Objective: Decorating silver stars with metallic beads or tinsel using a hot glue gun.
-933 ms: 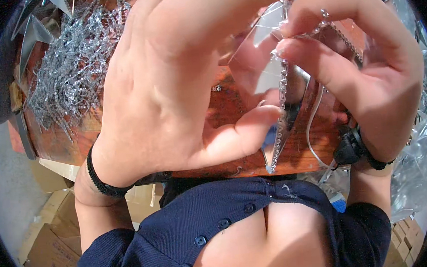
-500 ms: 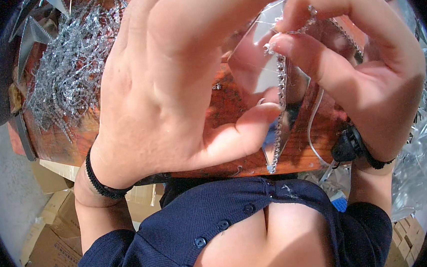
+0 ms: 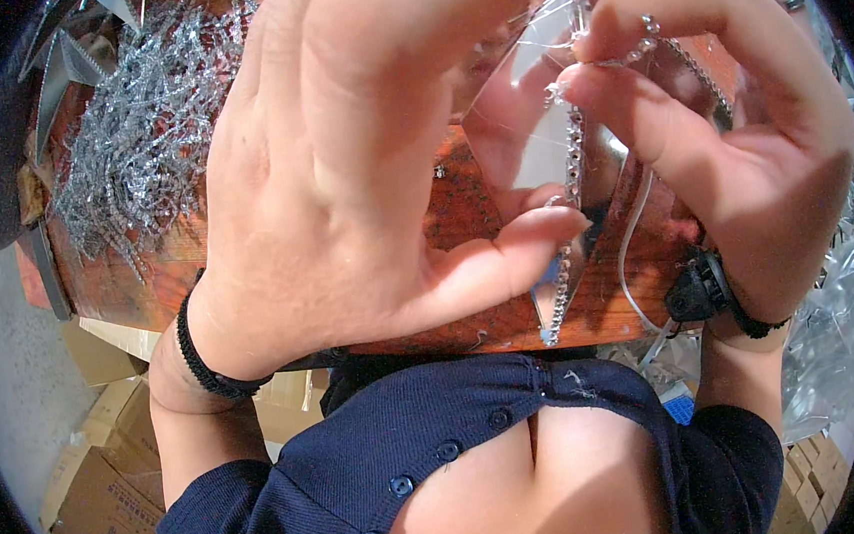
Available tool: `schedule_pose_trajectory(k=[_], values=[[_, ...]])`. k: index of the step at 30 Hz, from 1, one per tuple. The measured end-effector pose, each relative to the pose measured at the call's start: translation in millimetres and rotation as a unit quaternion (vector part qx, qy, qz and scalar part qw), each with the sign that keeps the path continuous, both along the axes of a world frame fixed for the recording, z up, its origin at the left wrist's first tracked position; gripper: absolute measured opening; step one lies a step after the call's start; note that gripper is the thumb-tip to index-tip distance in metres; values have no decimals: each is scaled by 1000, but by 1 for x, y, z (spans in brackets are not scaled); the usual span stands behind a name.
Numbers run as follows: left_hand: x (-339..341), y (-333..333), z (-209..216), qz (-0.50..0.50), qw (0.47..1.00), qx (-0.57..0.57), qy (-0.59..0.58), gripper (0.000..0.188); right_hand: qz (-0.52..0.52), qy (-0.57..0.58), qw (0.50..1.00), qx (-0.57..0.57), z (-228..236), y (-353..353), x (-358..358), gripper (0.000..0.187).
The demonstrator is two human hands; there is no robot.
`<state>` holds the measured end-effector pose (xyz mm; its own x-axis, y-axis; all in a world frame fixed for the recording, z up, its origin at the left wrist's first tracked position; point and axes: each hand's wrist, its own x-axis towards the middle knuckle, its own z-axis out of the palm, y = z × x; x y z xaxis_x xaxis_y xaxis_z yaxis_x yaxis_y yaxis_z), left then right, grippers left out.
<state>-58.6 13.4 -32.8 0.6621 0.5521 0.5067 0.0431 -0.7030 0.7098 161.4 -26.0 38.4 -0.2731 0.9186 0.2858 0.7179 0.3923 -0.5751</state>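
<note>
A shiny mirrored piece (image 3: 538, 148) with pointed, angled faces is tilted up between my hands over the table. Along its near edge runs a silver rhinestone chain (image 3: 573, 155), down to the lower tip. My left hand (image 3: 329, 174) grips the piece, its thumb pressed on that chained edge; most of its fingers reach behind or past the top of the picture. Thumb and forefinger of my right hand (image 3: 738, 142) pinch the chain near the top of the edge, and a short end sticks out beyond them. Fine clear threads stretch across the mirrored face near the pinch.
A heap of silver rhinestone chain strands (image 3: 145, 129) covers the left of the reddish wooden table (image 3: 453, 340). Pointed silver pieces (image 3: 65, 70) lie behind it. A white cord (image 3: 629, 251) hangs by my right wrist. Clear plastic (image 3: 834, 335) and cardboard boxes (image 3: 114, 492) are lower down.
The mirrored piece and both hands have shifted slightly to the right. The short chain end has swung a little outward from my right fingertips.
</note>
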Motion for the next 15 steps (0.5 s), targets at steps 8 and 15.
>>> schedule_pose_trajectory(k=[8, 15], values=[[4, -2, -2, 8, 1000, -1, 4, 96, -2, 7, 1000, 7, -2, 4, -4, 17], [5, 1, 1, 8, 1000, -2, 4, 100, -9, 11, 1000, 9, 2, 2, -6, 19]])
